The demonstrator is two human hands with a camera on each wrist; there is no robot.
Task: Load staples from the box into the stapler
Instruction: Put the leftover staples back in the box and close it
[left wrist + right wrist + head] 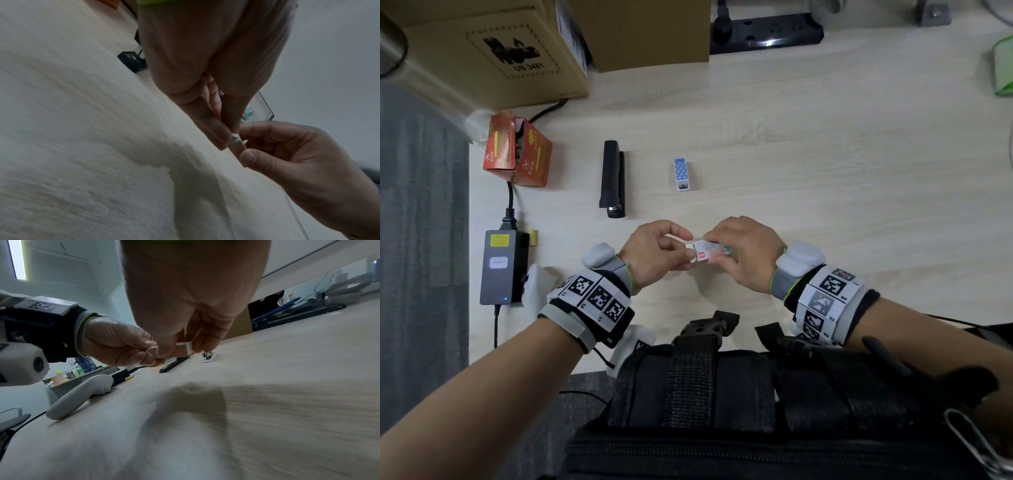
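Nearest the surface's (825, 164) near edge, both hands work a small white staple box (707, 254) held clear above the surface. The right hand (743, 253) grasps the box body, fingers curled over the top and thumb beneath. The left hand (654, 253) pinches the box's left end between thumb and forefinger; the right wrist view shows a small flap or inner tray end (152, 351) in that pinch. Whether it is a flap or a sliding tray cannot be told. The box's long axis runs roughly parallel to the near edge, opening end pointing toward the left edge.

Assessment of progress: early stage. The box is being opened; no staple strip is visible outside it.

Farther in, toward the middle of the surface, the black stapler (613, 178) lies flat and untouched, apparently closed. Its long axis runs near-to-far, roughly at right angles to the box, with a metal-tipped end facing the near edge. A small blue dotted box (681, 174) lies to its right, apart from it, on the same near-to-far axis; its contents cannot be told.

Remaining, by judgement: draw out a strip, open the stapler, seat the strip in the channel, close.

Toward the left edge sit an orange carton (517, 150) and a power adapter (503, 267).
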